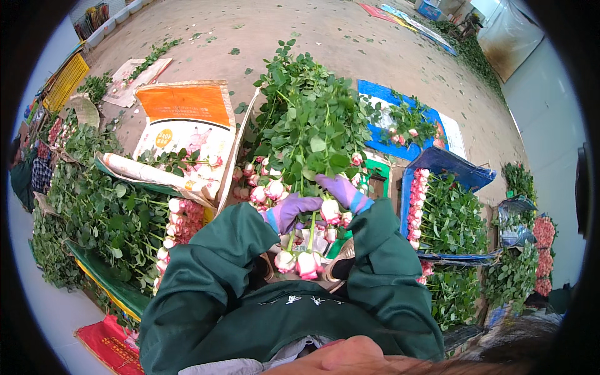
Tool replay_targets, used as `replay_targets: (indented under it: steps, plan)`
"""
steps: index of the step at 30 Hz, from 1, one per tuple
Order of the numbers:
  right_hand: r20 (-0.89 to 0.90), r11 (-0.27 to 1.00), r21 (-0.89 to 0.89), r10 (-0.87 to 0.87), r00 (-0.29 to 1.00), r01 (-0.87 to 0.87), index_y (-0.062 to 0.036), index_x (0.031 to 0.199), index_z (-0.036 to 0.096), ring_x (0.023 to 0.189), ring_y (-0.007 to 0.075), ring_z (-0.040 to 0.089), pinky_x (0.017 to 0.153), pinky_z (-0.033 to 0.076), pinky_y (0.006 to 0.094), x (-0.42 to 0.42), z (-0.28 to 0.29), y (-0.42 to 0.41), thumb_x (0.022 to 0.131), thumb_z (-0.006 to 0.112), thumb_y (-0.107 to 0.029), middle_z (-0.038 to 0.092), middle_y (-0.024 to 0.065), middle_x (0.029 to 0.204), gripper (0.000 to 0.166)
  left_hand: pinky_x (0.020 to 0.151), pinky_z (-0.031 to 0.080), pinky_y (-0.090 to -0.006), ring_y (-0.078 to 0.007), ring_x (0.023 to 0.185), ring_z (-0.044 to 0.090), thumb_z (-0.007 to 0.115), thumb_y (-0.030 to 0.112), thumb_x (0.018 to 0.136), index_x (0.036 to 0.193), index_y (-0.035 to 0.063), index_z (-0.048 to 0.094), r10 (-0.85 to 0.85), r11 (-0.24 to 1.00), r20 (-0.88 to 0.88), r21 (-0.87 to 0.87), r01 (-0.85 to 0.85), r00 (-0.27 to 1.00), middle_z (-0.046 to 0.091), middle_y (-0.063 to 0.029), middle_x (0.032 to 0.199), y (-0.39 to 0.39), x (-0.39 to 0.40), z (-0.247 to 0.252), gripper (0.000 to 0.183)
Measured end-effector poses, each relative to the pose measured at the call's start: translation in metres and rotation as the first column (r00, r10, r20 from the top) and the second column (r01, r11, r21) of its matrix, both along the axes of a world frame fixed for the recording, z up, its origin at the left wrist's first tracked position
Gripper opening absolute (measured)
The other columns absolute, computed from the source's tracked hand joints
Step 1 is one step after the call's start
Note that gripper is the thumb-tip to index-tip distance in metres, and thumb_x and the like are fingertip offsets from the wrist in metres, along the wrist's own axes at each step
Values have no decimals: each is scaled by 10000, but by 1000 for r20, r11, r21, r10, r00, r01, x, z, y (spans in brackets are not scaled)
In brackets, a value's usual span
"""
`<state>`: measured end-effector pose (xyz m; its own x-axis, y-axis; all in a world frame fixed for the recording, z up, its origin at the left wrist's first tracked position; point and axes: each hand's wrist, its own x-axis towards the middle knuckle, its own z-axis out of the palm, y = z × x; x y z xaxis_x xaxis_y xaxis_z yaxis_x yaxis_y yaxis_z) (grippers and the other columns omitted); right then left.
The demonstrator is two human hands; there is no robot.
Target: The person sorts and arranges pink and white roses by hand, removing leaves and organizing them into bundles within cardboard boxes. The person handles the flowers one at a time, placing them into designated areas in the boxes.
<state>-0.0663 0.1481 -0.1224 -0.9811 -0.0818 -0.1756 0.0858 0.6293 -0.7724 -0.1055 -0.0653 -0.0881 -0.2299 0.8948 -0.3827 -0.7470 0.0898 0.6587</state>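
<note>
My left hand (295, 211), in a purple glove, closes around green stems of pink-edged white roses. Two of its roses (308, 265) hang nearest my body, their heads towards me. On the right, my right hand (338, 190), also gloved in purple, lies over the stems and leaves just above a single rose head (330, 211); its fingertips are partly hidden by foliage, so its hold is unclear. Beyond both hands spreads a large heap of leafy rose stems (309, 112), with more pink and white blooms (274, 189) at its near edge.
An orange and white woven sack (185, 108) with a loose rose lies left of the heap. Rows of bundled roses (180, 225) stand at the left, others (418, 206) in a blue holder at the right. A blue sheet (375, 89) bears loose roses. At far left is another person (23, 173).
</note>
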Motion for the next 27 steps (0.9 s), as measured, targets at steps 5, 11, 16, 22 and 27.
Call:
replay_targets:
  steps: [5, 11, 16, 22, 27]
  plan:
    - [77, 969, 58, -243, 967, 239, 14, 1023, 669, 730, 214, 627, 698, 492, 349, 7, 15, 7, 849, 597, -513, 675, 123, 804, 559, 355, 404, -225, -190, 695, 706, 622, 196, 901, 1104, 40, 551, 16, 996, -247, -85, -38, 969, 654, -65, 933, 5, 5, -15, 266]
    - [99, 864, 266, -465, 880, 427, 3, 953, 664, 634, 215, 603, 605, 471, 350, -18, -80, 39, 816, 663, -469, 653, 110, 742, 492, 357, 410, -268, -231, 563, 660, 639, 118, 856, 1197, 13, 455, 209, 924, -223, -273, -267, 952, 639, -116, 923, 25, -5, -63, 402]
    - [211, 793, -320, -473, 855, 518, 24, 851, 636, 690, 179, 642, 598, 504, 325, -11, -82, 59, 816, 721, -264, 645, 106, 760, 302, 366, 404, -262, -207, 524, 639, 661, 119, 845, 1020, -35, 525, 242, 896, -294, -298, -329, 925, 650, -124, 849, 30, -3, -82, 270]
    - [292, 331, -831, -424, 858, 446, -2, 1001, 617, 721, 170, 662, 596, 554, 332, 16, 5, 34, 869, 655, -167, 618, 45, 787, 214, 396, 434, -277, -179, 531, 619, 644, 133, 885, 912, -13, 544, 250, 879, -365, -303, -369, 896, 650, -98, 819, 27, -11, -78, 179]
    - [274, 359, -826, -417, 867, 434, 17, 1038, 605, 581, 85, 562, 578, 514, 265, 39, 46, 36, 917, 619, -199, 616, 20, 740, 248, 399, 415, -258, -146, 562, 609, 593, 87, 890, 996, 9, 584, 257, 875, -389, -295, -384, 885, 649, -64, 799, 25, 4, -74, 132]
